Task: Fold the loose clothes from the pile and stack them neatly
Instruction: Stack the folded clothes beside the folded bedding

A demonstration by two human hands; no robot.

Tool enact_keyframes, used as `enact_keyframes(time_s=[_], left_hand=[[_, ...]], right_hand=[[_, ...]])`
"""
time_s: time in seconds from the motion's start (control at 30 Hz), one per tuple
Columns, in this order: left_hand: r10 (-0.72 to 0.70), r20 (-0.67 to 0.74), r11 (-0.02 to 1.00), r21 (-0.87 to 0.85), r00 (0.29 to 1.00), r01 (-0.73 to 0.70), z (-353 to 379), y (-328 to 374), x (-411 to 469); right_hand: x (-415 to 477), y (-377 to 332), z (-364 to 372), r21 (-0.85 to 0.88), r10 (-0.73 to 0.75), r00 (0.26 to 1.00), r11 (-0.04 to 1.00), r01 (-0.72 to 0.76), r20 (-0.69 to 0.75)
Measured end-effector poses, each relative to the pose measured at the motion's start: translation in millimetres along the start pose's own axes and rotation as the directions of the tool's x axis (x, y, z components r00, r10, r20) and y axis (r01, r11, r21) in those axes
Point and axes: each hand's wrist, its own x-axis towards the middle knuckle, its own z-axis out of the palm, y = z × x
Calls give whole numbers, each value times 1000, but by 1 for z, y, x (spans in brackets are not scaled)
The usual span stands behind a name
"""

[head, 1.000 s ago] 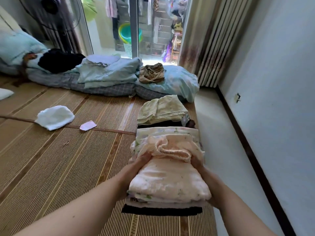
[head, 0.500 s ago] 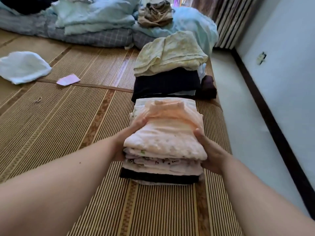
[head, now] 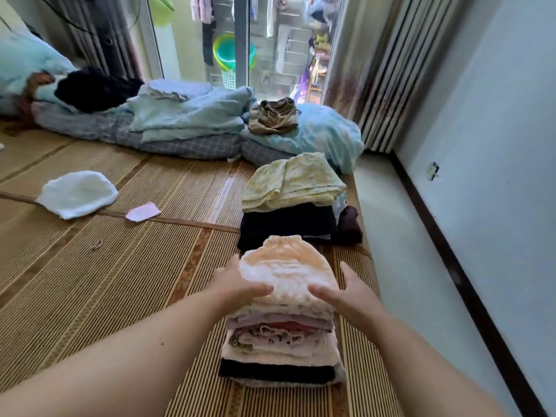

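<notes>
A stack of folded clothes (head: 279,341) stands on the bamboo mat in front of me, with a peach garment (head: 285,267) on top and a black layer near the bottom. My left hand (head: 237,284) rests against the stack's left side, its thumb lying on the peach garment. On the right side, my right hand (head: 349,293) is spread with straight fingers, thumb touching the top piece. A second folded stack (head: 290,203), yellow floral over black, stands just behind. Loose clothes, a brown garment (head: 273,115) among them, lie on the bedding at the back.
A white towel (head: 78,194) and a small pink cloth (head: 143,211) lie on the mat (head: 90,266) to the left. Bedding (head: 186,127) and pillows line the far edge by the glass door. A bare floor strip (head: 400,251) and wall run along the right.
The camera has tilted back up. My hands have loosened from gripping the stack's sides and now lie spread against its top edges; the stack stands taller in view.
</notes>
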Motion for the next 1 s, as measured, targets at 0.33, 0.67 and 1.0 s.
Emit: enact_keyframes(time_s=[0.33,0.67,1.0], left_hand=[[194,149,887,396,970,-238,-5,27,-37],[344,80,774,539,935,-331,18,3,-41],[400,82,727,578,913,-370,-2,43,-107]], right_hand=[[-21,-51,18,-660,-21,993,746,92,114],[-28,-22,44,-677,-156,984,734,60,-81],[-88,-71,20,-716,-206,977,689,109,-49]])
